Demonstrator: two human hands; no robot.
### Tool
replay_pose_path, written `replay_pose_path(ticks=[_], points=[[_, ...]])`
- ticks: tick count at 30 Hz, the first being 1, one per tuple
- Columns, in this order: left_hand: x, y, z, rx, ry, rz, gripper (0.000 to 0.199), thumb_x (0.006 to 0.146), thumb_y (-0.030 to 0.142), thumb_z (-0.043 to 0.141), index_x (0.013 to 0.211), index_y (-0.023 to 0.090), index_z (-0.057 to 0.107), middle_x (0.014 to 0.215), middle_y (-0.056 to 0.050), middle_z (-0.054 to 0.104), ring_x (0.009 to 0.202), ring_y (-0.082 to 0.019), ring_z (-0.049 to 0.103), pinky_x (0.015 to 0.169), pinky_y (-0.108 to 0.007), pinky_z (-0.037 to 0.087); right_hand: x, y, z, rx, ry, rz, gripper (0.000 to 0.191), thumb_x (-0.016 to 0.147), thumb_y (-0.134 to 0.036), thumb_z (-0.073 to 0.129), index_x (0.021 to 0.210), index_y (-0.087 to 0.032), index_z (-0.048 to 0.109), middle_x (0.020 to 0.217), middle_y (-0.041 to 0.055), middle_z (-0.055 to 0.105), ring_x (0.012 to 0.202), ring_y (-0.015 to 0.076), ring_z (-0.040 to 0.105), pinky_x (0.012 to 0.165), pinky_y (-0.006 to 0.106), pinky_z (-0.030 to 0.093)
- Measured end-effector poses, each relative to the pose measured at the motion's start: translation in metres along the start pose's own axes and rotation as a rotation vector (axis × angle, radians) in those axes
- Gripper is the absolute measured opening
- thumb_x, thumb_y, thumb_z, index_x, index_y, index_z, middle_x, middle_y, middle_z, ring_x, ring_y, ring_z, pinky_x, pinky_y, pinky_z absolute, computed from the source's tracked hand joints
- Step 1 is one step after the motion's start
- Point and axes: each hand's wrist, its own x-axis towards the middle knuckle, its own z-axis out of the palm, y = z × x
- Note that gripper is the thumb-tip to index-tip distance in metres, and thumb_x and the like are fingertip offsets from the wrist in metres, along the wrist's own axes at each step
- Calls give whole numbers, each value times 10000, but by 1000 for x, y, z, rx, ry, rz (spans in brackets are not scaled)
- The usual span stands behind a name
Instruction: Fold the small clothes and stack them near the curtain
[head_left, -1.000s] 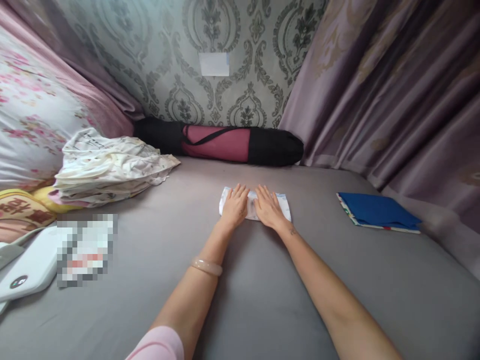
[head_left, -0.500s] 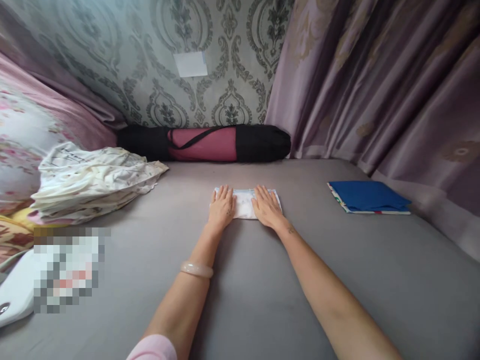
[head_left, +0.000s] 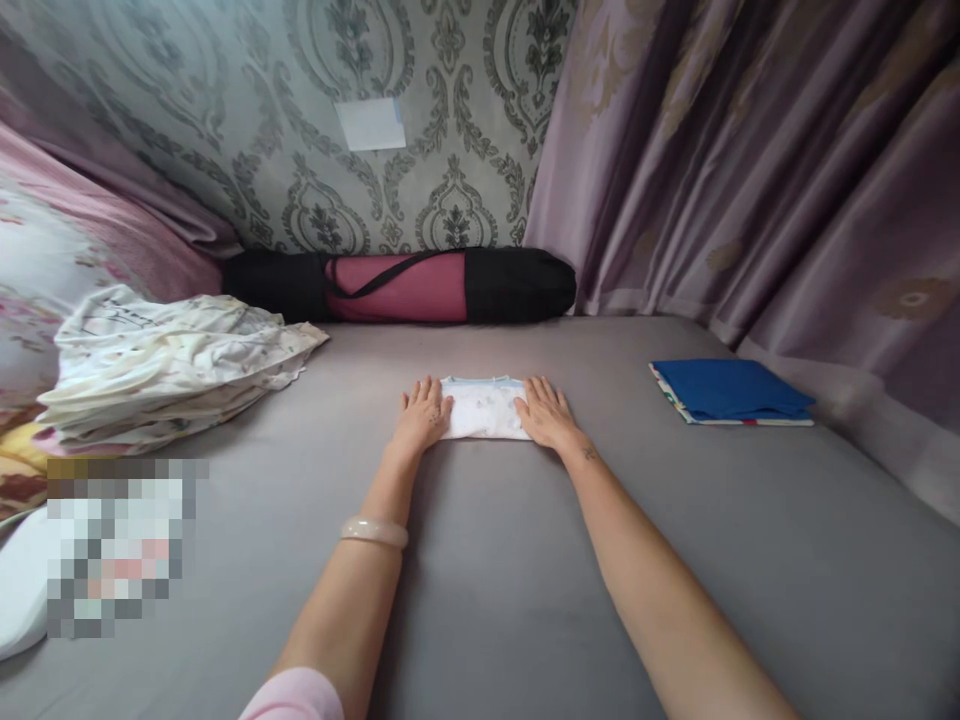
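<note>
Palms down with fingers stretched flat and grasping nothing, the left hand point(head_left: 424, 412) and right hand point(head_left: 549, 412) lie over the two ends of a folded white cloth point(head_left: 486, 412), which sits at the centre of the frame on a grey sheet point(head_left: 480, 560). Around the left forearm is a pale bangle point(head_left: 374, 532); farther out are a blue folded cloth point(head_left: 731, 390) at centre right, crumpled patterned fabric point(head_left: 180, 350) at centre left, and a black-and-pink long bag point(head_left: 405, 288) in the upper middle, below the patterned wall point(head_left: 450, 120).
</note>
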Motion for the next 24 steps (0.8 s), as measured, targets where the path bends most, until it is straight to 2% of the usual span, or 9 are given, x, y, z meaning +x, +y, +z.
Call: replay_pose_path(ticks=[4, 8, 12, 15, 19, 24], points=[[5, -6, 0, -18, 41, -5, 502, 963, 364, 316, 1412, 170, 428, 1531, -144, 345, 1415, -343, 288, 1129, -567, 207, 4, 6, 2, 5, 49, -21, 565, 989, -362, 226, 1478, -104, 338, 1555, 122, 301, 1445, 275, 206, 1160, 502, 132], [13, -15, 3, -60, 125, 57, 428, 942, 260, 347, 1330, 175, 505, 1424, -124, 498, 1322, -283, 418, 1104, -460, 294, 9, 15, 1, 44, 144, -5, 485, 984, -269, 252, 1421, -157, 431, 1479, 103, 441, 1375, 258, 344, 1132, 491, 193], [21, -22, 8, -79, 184, 86, 405, 929, 215, 359, 1291, 187, 537, 1347, -99, 562, 1248, -251, 468, 1075, -387, 329, 14, 21, -1, 23, 171, -28, 447, 979, -238, 290, 1368, -172, 499, 1369, 113, 545, 1241, 241, 477, 1087, 404, 263], [22, -21, 8, -49, 184, 67, 400, 923, 220, 379, 1285, 208, 548, 1311, -98, 575, 1205, -260, 484, 1044, -384, 351, 18, 23, -1, -21, 182, -24, 443, 973, -247, 316, 1364, -175, 511, 1317, 127, 557, 1198, 255, 479, 1029, 367, 314], [18, -13, 1, 3, 171, -18, 402, 912, 252, 419, 1286, 227, 562, 1267, -122, 571, 1162, -299, 480, 988, -416, 382, 21, 22, -3, -20, 161, 5, 441, 961, -271, 350, 1364, -210, 518, 1283, 131, 541, 1166, 282, 464, 976, 389, 354], [13, -3, -13, -49, 195, -43, 322, 864, 229, 490, 1143, 236, 652, 1220, -113, 574, 1148, -315, 472, 972, -434, 392, 24, 22, -9, 65, 199, -11, 347, 925, -251, 428, 1203, -227, 633, 1203, 113, 571, 1124, 267, 487, 969, 372, 374]])
